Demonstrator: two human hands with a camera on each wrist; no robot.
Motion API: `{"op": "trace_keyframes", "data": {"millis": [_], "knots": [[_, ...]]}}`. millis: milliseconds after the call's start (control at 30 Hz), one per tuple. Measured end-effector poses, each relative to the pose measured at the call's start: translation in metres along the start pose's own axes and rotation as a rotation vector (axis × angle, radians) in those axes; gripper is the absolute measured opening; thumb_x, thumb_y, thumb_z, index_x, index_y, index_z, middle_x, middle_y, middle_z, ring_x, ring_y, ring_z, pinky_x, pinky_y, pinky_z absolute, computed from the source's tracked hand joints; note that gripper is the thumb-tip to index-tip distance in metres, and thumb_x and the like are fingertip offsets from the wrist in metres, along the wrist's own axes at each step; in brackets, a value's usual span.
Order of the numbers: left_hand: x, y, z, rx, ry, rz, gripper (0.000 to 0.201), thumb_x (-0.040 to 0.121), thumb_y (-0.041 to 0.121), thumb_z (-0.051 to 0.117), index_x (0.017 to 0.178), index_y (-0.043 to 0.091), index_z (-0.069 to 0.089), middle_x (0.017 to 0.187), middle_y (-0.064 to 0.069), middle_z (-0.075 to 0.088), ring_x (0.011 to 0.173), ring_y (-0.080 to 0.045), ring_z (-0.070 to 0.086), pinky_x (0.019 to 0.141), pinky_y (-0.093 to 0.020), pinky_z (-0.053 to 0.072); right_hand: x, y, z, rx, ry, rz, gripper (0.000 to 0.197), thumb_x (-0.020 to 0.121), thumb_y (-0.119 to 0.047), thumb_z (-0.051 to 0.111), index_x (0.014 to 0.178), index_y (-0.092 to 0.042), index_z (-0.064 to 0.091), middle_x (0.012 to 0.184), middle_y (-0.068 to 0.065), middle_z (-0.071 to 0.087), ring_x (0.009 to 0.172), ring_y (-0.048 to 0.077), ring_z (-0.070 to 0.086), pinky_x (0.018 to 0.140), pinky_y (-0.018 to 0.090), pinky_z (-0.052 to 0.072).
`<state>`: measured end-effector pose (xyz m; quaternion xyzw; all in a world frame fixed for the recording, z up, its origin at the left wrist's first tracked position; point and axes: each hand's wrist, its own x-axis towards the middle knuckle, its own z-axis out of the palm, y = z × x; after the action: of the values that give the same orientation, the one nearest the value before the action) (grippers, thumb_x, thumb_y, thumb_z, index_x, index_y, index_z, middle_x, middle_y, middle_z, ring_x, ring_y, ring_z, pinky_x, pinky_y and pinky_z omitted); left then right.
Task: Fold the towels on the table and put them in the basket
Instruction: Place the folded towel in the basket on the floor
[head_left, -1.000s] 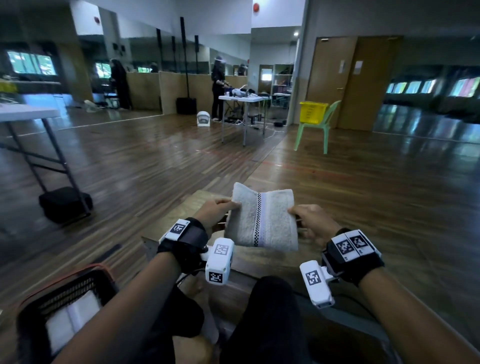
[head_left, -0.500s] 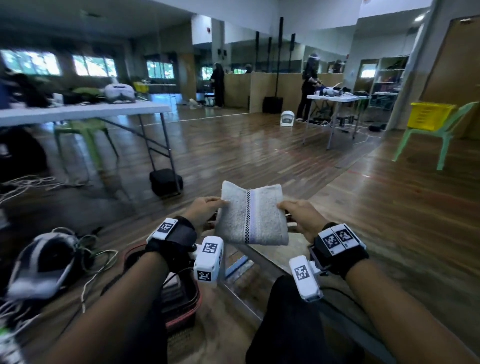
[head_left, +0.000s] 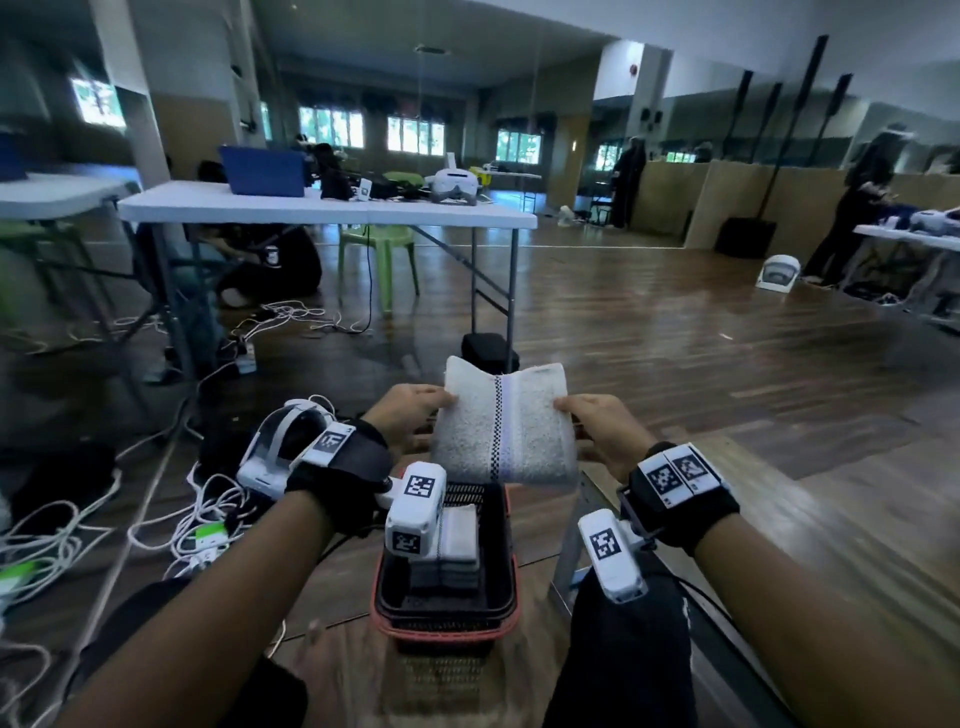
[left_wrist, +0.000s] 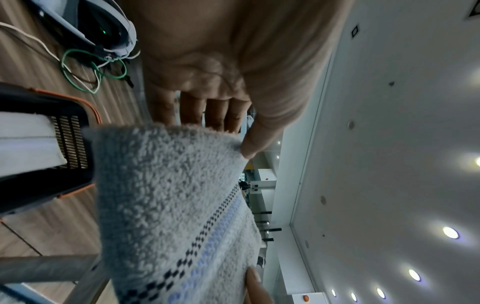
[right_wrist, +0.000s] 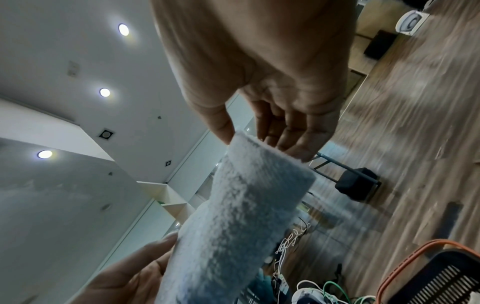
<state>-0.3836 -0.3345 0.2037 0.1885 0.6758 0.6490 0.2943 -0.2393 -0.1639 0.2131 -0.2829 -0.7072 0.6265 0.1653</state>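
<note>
A folded grey-white towel (head_left: 506, 423) with a checked and pale blue stripe hangs in the air between both hands. My left hand (head_left: 410, 410) pinches its left edge, thumb on top and fingers beneath, and my right hand (head_left: 597, 423) pinches its right edge the same way. The wrist views show the towel (left_wrist: 168, 195) (right_wrist: 241, 205) pinched this way. Directly below it on the floor stands a black basket (head_left: 501, 597) with an orange rim, holding several folded towels (head_left: 457, 545) stacked at its left side.
A headset (head_left: 280, 447) and tangled white cables (head_left: 171, 525) lie on the floor left of the basket. A metal table leg (head_left: 566, 551) stands right of the basket. A white folding table (head_left: 327, 210) and a green chair (head_left: 379, 254) stand further back.
My view and both hands have swung left with the towel, from over the small wooden table to above the basket. The grip on the towel is unchanged.
</note>
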Motion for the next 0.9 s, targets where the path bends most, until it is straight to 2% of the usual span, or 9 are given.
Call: {"op": "trace_keyframes", "data": {"millis": [133, 233, 367, 500, 633, 767, 800, 867, 900], "knots": [[0.015, -0.009, -0.022, -0.031, 0.026, -0.044, 0.013, 0.091, 0.013, 0.055, 0.079, 0.014, 0.061, 0.069, -0.003, 0.057, 0.051, -0.011, 0.052, 0.038, -0.014, 0.041, 0.031, 0.006, 0.018, 0.004, -0.041, 0.017, 0.016, 0.092, -0.02, 0.054, 0.094, -0.006, 0.062, 0.084, 0.008, 0.065, 0.073, 0.022, 0.062, 0.065, 0.034, 0.051], [0.04, -0.027, -0.032, -0.045, 0.042, -0.114, 0.008, 0.092, 0.013, 0.054, 0.086, 0.012, 0.059, 0.073, -0.004, 0.056, 0.057, -0.014, 0.049, 0.039, -0.014, 0.04, 0.058, 0.02, 0.031, -0.013, -0.058, 0.053, 0.021, 0.092, -0.02, 0.054, 0.102, -0.004, 0.063, 0.083, 0.008, 0.064, 0.07, 0.02, 0.061, 0.06, 0.03, 0.049], [0.085, -0.067, -0.04, -0.067, 0.061, -0.242, 0.013, 0.091, 0.014, 0.053, 0.079, 0.015, 0.057, 0.076, -0.004, 0.053, 0.064, -0.016, 0.047, 0.057, -0.023, 0.039, 0.102, 0.056, 0.048, -0.019, -0.071, 0.125, 0.013, 0.092, -0.018, 0.054, 0.093, -0.008, 0.062, 0.082, 0.006, 0.064, 0.066, 0.017, 0.06, 0.057, 0.027, 0.048], [0.134, -0.119, -0.047, -0.073, 0.099, -0.418, 0.015, 0.093, 0.014, 0.051, 0.078, 0.015, 0.054, 0.077, -0.004, 0.055, 0.067, -0.018, 0.05, 0.06, -0.027, 0.041, 0.15, 0.108, 0.068, -0.044, -0.06, 0.239, 0.013, 0.091, -0.019, 0.055, 0.082, -0.012, 0.062, 0.084, 0.008, 0.063, 0.073, 0.023, 0.058, 0.065, 0.034, 0.044], [0.185, -0.178, -0.052, -0.071, 0.095, -0.585, 0.015, 0.096, 0.022, 0.047, 0.088, 0.01, 0.052, 0.08, -0.006, 0.053, 0.069, -0.017, 0.048, 0.06, -0.028, 0.04, 0.197, 0.175, 0.091, -0.082, -0.033, 0.384, 0.018, 0.09, -0.018, 0.056, 0.072, -0.013, 0.059, 0.074, 0.008, 0.059, 0.064, 0.019, 0.053, 0.064, 0.032, 0.044], [0.234, -0.247, -0.056, -0.07, 0.164, -0.668, 0.017, 0.094, 0.017, 0.049, 0.097, 0.002, 0.059, 0.093, -0.012, 0.058, 0.059, -0.017, 0.054, 0.06, -0.027, 0.044, 0.246, 0.249, 0.109, -0.182, -0.047, 0.494, 0.023, 0.08, -0.03, 0.06, 0.07, -0.01, 0.062, 0.085, 0.013, 0.066, 0.077, 0.026, 0.059, 0.072, 0.035, 0.044], [0.247, -0.268, -0.058, -0.051, 0.183, -0.674, 0.024, 0.091, 0.016, 0.054, 0.109, 0.002, 0.059, 0.098, -0.014, 0.059, 0.059, -0.019, 0.059, 0.066, -0.029, 0.049, 0.257, 0.266, 0.113, -0.209, -0.053, 0.522, 0.025, 0.077, -0.033, 0.06, 0.07, -0.009, 0.064, 0.087, 0.014, 0.069, 0.08, 0.029, 0.062, 0.073, 0.035, 0.046], [0.279, -0.324, -0.065, 0.034, 0.204, -0.678, 0.036, 0.082, 0.016, 0.063, 0.11, -0.006, 0.061, 0.109, -0.02, 0.064, 0.081, -0.027, 0.066, 0.085, -0.043, 0.053, 0.274, 0.29, 0.119, -0.264, -0.05, 0.556, 0.026, 0.08, -0.032, 0.06, 0.077, -0.007, 0.068, 0.085, 0.013, 0.067, 0.08, 0.027, 0.061, 0.069, 0.03, 0.044], [0.295, -0.349, -0.067, 0.066, 0.204, -0.69, 0.036, 0.078, 0.014, 0.065, 0.106, -0.008, 0.062, 0.111, -0.024, 0.064, 0.091, -0.032, 0.065, 0.09, -0.049, 0.051, 0.284, 0.303, 0.122, -0.292, -0.041, 0.571, 0.026, 0.081, -0.03, 0.059, 0.081, -0.005, 0.07, 0.083, 0.012, 0.065, 0.079, 0.026, 0.059, 0.066, 0.028, 0.042]]}}
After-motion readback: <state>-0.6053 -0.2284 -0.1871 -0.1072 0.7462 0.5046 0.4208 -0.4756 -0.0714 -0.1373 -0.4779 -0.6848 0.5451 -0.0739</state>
